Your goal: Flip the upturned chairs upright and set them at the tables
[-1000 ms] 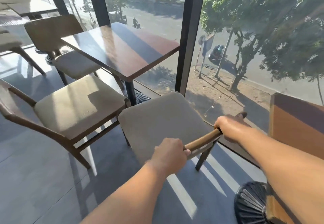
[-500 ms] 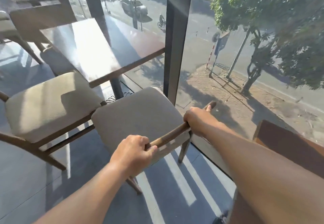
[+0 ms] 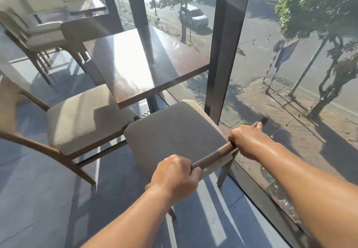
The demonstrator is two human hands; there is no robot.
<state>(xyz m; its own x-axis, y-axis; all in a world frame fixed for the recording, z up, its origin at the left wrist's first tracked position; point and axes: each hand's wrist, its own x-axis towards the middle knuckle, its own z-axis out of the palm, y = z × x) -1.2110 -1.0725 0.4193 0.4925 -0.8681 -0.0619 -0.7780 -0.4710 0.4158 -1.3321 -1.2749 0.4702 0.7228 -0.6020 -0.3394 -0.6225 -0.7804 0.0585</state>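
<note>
An upright chair (image 3: 174,135) with a grey cushion and a brown wooden backrest stands on the floor right below me, beside the glass wall. My left hand (image 3: 174,176) grips the left part of its top rail. My right hand (image 3: 246,141) grips the right part of the same rail. The chair's front edge sits close to the square brown table (image 3: 143,67), just short of its near right corner. A second upright chair (image 3: 85,116) with a beige cushion stands to the left, its seat partly under the table's near edge.
A dark window post (image 3: 222,53) rises right behind the held chair, and floor-to-ceiling glass (image 3: 271,92) runs along the right. Two more chairs (image 3: 44,36) stand at the far left beyond the table. Grey floor (image 3: 38,199) stretches at the lower left.
The chair has slid forward toward the table while both hands kept hold of its top rail. My view has moved forward and left, so the table on the right has dropped out of sight.
</note>
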